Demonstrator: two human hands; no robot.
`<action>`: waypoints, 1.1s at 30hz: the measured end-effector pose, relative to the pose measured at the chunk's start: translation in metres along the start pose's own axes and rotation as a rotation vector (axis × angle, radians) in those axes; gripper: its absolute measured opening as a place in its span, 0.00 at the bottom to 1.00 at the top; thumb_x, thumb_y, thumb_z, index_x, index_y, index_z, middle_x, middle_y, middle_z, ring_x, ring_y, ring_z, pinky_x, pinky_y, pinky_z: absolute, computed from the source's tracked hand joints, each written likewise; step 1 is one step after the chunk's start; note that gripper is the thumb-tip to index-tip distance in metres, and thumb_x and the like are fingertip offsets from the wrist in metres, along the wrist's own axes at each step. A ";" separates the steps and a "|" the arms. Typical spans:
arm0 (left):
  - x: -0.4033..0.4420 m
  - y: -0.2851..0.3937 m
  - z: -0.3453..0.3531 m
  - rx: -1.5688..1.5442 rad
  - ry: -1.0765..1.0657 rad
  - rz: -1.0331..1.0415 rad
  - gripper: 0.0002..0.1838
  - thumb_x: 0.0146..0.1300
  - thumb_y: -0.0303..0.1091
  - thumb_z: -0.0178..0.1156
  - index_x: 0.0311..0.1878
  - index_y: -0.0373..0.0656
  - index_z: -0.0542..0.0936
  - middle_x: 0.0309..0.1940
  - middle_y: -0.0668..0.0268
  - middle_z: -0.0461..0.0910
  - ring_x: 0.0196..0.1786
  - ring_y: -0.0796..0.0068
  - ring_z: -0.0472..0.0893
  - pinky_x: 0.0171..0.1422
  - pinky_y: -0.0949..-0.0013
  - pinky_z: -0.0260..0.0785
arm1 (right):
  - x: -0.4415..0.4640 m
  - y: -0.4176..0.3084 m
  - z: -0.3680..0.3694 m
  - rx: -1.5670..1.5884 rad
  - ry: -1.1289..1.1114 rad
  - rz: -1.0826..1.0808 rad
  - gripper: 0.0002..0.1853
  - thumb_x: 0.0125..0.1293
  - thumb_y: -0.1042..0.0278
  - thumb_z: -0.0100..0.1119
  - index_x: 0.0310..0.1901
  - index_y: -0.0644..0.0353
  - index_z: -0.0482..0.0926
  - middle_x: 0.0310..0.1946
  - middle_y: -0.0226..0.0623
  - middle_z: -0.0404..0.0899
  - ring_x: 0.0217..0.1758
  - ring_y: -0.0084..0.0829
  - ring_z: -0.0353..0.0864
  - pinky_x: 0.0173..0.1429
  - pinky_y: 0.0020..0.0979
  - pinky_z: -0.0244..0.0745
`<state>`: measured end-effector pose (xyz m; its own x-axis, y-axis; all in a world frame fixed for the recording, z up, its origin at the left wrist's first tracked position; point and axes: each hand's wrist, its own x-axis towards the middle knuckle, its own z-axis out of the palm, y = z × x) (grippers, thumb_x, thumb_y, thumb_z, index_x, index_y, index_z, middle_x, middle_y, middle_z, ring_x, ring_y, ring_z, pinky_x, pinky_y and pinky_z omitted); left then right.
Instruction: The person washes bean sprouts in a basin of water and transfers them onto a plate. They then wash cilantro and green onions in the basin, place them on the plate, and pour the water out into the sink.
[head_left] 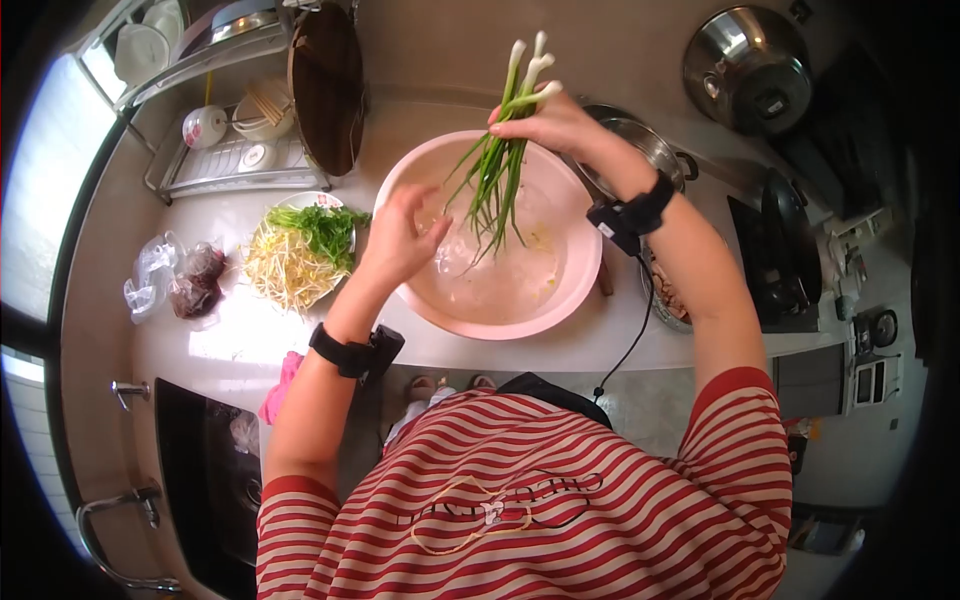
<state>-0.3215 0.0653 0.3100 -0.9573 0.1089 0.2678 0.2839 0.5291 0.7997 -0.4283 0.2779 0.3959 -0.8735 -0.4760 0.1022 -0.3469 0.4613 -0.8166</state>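
Observation:
A bunch of green onions (497, 165) is gripped near its white bulbs by my right hand (552, 125), and the green leaves hang down over a pink basin (584, 270). Water stands in the basin, with small bits of green and yellow floating in it. Over the basin's left rim is my left hand (405, 238), fingers apart and holding nothing. To the left of that hand a plate carries bean sprouts (290, 262) and leafy green herbs (330, 232).
Dark bundles in plastic (198, 280) and a clear bag (152, 278) lie farther left. A dish rack (235, 180) with bowls stands behind, beside a round wooden board (325, 90). Right of the basin are a metal pot (650, 145) and a bowl of brownish pieces (668, 290). A sink (215, 470) is at lower left.

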 end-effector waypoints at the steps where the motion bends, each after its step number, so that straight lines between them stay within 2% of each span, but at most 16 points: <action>1: 0.010 0.004 -0.002 0.066 0.071 0.160 0.30 0.45 0.36 0.68 0.53 0.37 0.70 0.47 0.50 0.73 0.50 0.55 0.74 0.54 0.61 0.66 | -0.004 -0.007 -0.007 0.068 0.024 -0.002 0.10 0.48 0.65 0.66 0.31 0.58 0.81 0.27 0.31 0.80 0.29 0.22 0.78 0.34 0.26 0.73; 2: 0.021 0.011 -0.001 0.072 0.069 0.172 0.30 0.45 0.36 0.68 0.53 0.37 0.70 0.47 0.50 0.73 0.50 0.55 0.74 0.54 0.61 0.66 | -0.011 -0.019 -0.011 0.069 0.036 -0.008 0.10 0.48 0.65 0.66 0.31 0.58 0.81 0.27 0.31 0.80 0.29 0.22 0.78 0.34 0.26 0.73; 4: 0.038 0.032 0.009 -0.013 0.129 0.374 0.41 0.43 0.40 0.71 0.59 0.35 0.63 0.50 0.48 0.71 0.54 0.54 0.72 0.57 0.62 0.65 | -0.026 -0.042 -0.012 0.076 -0.023 0.112 0.11 0.51 0.64 0.66 0.35 0.58 0.81 0.29 0.28 0.80 0.29 0.15 0.76 0.27 0.18 0.67; 5: 0.042 0.045 0.012 -0.059 0.049 0.338 0.45 0.42 0.41 0.72 0.61 0.35 0.60 0.51 0.48 0.70 0.55 0.56 0.72 0.58 0.63 0.64 | -0.029 -0.039 -0.007 0.097 -0.026 0.077 0.10 0.50 0.63 0.66 0.34 0.57 0.81 0.26 0.25 0.79 0.26 0.13 0.73 0.22 0.15 0.60; 6: 0.046 0.058 0.017 -0.104 -0.031 0.302 0.48 0.41 0.42 0.73 0.62 0.35 0.58 0.52 0.48 0.70 0.56 0.57 0.71 0.59 0.64 0.63 | -0.034 -0.039 -0.005 0.075 0.016 0.081 0.11 0.49 0.63 0.67 0.32 0.59 0.80 0.24 0.26 0.77 0.23 0.14 0.72 0.21 0.16 0.61; 7: 0.055 0.050 0.036 -0.345 -0.084 0.372 0.47 0.41 0.40 0.73 0.62 0.34 0.58 0.50 0.52 0.72 0.56 0.64 0.71 0.59 0.66 0.63 | -0.035 -0.034 -0.003 0.075 0.044 0.037 0.12 0.49 0.63 0.68 0.32 0.60 0.80 0.23 0.27 0.77 0.21 0.15 0.72 0.20 0.17 0.62; 8: 0.056 0.057 0.044 -0.470 -0.127 0.358 0.41 0.45 0.33 0.70 0.61 0.35 0.59 0.46 0.57 0.74 0.52 0.70 0.73 0.56 0.70 0.66 | -0.036 -0.028 0.000 0.075 0.072 -0.005 0.12 0.48 0.63 0.68 0.31 0.61 0.79 0.22 0.28 0.76 0.20 0.16 0.71 0.20 0.18 0.62; 10: 0.062 0.056 0.063 -0.661 -0.169 0.182 0.21 0.53 0.26 0.64 0.50 0.37 0.69 0.36 0.66 0.76 0.39 0.79 0.76 0.46 0.77 0.69 | -0.044 -0.021 0.000 0.136 0.114 -0.024 0.12 0.49 0.65 0.67 0.31 0.63 0.78 0.21 0.30 0.76 0.18 0.17 0.71 0.19 0.19 0.64; 12: 0.067 0.051 0.079 -0.678 -0.148 0.215 0.10 0.56 0.19 0.56 0.42 0.36 0.73 0.33 0.68 0.77 0.36 0.82 0.76 0.43 0.79 0.69 | -0.053 -0.015 0.000 0.238 0.163 0.019 0.11 0.52 0.66 0.65 0.33 0.63 0.79 0.22 0.30 0.77 0.19 0.17 0.72 0.21 0.19 0.66; 14: 0.070 0.046 0.084 -0.549 -0.198 0.142 0.10 0.56 0.17 0.51 0.42 0.34 0.73 0.32 0.67 0.77 0.35 0.79 0.76 0.43 0.75 0.70 | -0.063 -0.014 -0.005 0.262 0.098 0.058 0.12 0.55 0.67 0.62 0.38 0.64 0.78 0.26 0.31 0.78 0.24 0.18 0.74 0.26 0.19 0.70; 17: 0.064 0.066 0.060 -0.612 -0.170 0.108 0.10 0.57 0.18 0.50 0.42 0.35 0.71 0.31 0.67 0.76 0.35 0.78 0.77 0.42 0.74 0.70 | -0.085 -0.031 -0.012 0.214 0.068 0.123 0.15 0.57 0.64 0.60 0.43 0.63 0.77 0.32 0.30 0.79 0.31 0.18 0.76 0.31 0.20 0.72; 19: 0.070 0.069 0.046 -0.693 -0.106 0.174 0.08 0.59 0.20 0.51 0.42 0.36 0.70 0.31 0.67 0.75 0.35 0.78 0.77 0.41 0.75 0.70 | -0.097 -0.026 -0.017 0.237 0.200 0.141 0.16 0.59 0.62 0.58 0.46 0.62 0.76 0.35 0.28 0.79 0.35 0.18 0.76 0.33 0.21 0.72; 20: 0.076 0.068 0.035 -0.591 -0.068 0.206 0.06 0.60 0.22 0.52 0.40 0.37 0.70 0.30 0.67 0.74 0.34 0.78 0.77 0.41 0.74 0.70 | -0.100 -0.018 -0.020 0.247 0.200 0.145 0.16 0.59 0.62 0.58 0.46 0.62 0.76 0.35 0.28 0.79 0.35 0.18 0.76 0.33 0.21 0.72; 24: 0.086 0.058 0.010 -0.753 0.097 0.105 0.04 0.62 0.26 0.53 0.39 0.39 0.70 0.29 0.67 0.74 0.33 0.75 0.78 0.39 0.75 0.71 | -0.111 0.025 -0.026 0.242 0.131 0.238 0.17 0.58 0.61 0.60 0.46 0.61 0.77 0.32 0.29 0.78 0.32 0.18 0.75 0.29 0.20 0.70; 28: 0.080 0.048 -0.008 -0.789 0.136 0.162 0.05 0.62 0.28 0.55 0.40 0.40 0.71 0.29 0.66 0.75 0.35 0.72 0.79 0.39 0.73 0.72 | -0.122 0.043 -0.018 0.150 0.054 0.275 0.14 0.58 0.62 0.60 0.42 0.63 0.79 0.29 0.29 0.78 0.30 0.18 0.75 0.27 0.20 0.69; 33: 0.074 0.040 -0.073 -1.078 0.292 0.142 0.05 0.62 0.30 0.56 0.37 0.40 0.71 0.28 0.64 0.76 0.34 0.68 0.79 0.42 0.66 0.75 | -0.129 0.061 -0.014 0.059 -0.041 0.324 0.14 0.58 0.64 0.59 0.41 0.64 0.79 0.28 0.30 0.78 0.30 0.18 0.75 0.26 0.20 0.70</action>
<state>-0.3772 0.0334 0.4011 -0.9032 -0.1656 0.3959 0.4237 -0.4915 0.7609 -0.3414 0.3780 0.3404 -0.9201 -0.3422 -0.1905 -0.0319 0.5503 -0.8343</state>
